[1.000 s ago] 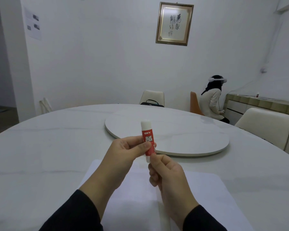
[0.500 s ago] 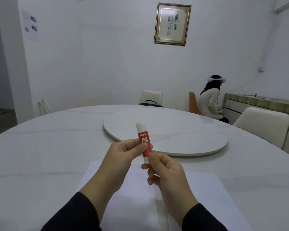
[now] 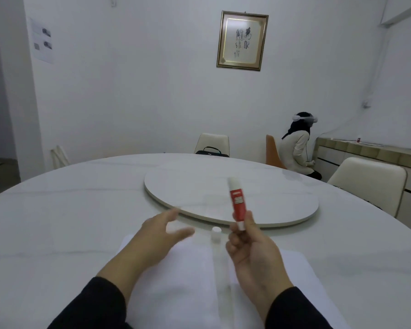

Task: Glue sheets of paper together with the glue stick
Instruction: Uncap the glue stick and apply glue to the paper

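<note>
My right hand (image 3: 252, 252) pinches the white base of a red glue stick (image 3: 237, 203) and holds it upright, tilted slightly left, above the table. The stick's top end is white. A small white cap (image 3: 216, 233) stands on the table at the far edge of the paper, between my hands. My left hand (image 3: 157, 236) hovers open and blurred to the left of the cap, holding nothing. Two white paper sheets (image 3: 176, 281) lie side by side under my forearms, meeting along a narrow strip in the middle.
The round white marble table (image 3: 57, 222) carries a raised turntable (image 3: 223, 186) just beyond my hands. Cream chairs (image 3: 370, 184) stand around it, one with a black bag. A person (image 3: 297, 148) sits at the back right beside a sideboard.
My left hand has let go of the glue stick and moved left, now open. My right hand alone holds the stick, shifted right. A white cap now stands on the table.
</note>
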### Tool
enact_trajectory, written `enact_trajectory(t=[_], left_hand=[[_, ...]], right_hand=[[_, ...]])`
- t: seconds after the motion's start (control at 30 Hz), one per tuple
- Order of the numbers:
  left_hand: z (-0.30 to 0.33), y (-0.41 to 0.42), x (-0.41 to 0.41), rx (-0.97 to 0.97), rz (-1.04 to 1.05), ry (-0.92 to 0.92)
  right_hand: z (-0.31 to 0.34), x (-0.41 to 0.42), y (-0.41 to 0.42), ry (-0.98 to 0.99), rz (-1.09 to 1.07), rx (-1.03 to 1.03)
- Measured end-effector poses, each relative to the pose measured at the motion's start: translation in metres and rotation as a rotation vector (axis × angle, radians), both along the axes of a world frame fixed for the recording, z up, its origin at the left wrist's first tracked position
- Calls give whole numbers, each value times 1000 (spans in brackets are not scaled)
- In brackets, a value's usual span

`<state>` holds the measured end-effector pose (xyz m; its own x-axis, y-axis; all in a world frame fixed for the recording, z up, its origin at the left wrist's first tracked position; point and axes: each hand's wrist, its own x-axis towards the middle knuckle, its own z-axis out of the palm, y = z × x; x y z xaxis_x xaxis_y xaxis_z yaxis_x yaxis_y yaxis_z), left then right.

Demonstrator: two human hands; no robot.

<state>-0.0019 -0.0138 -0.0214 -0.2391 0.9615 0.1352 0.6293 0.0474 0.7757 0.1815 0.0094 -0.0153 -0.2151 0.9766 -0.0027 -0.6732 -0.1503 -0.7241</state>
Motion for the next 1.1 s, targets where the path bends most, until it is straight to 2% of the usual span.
enact_trajectory(t=[0.07,0.1,0.23,0.37,0.43,0.57,0.7,0.9,1.1], left_hand=[[-13,2,-16,-229,65,350],[-18,2,-19,-286,59,422],[-24,8,-23,-234,86,415],[-20,11,-26,-206,100,586],[-20,11,-28,-165,109,561],[-21,10,-31,12,133,367],[-25,13,-33,52,81,257],[-29,18,-40,38,110,326],[-27,26,-42,204,145,405]], right_hand=[[2,9,7,36,-42,-36],[1,13,9,39,-55,-43],[-1,17,13,22,-82,-39],[-2,19,15,14,-108,-51],[-2,20,15,12,-108,-53],[-2,20,16,25,-109,-57],[-3,21,17,28,-106,-63],[-3,20,19,32,-96,-54],[-4,21,20,27,-93,-53]])
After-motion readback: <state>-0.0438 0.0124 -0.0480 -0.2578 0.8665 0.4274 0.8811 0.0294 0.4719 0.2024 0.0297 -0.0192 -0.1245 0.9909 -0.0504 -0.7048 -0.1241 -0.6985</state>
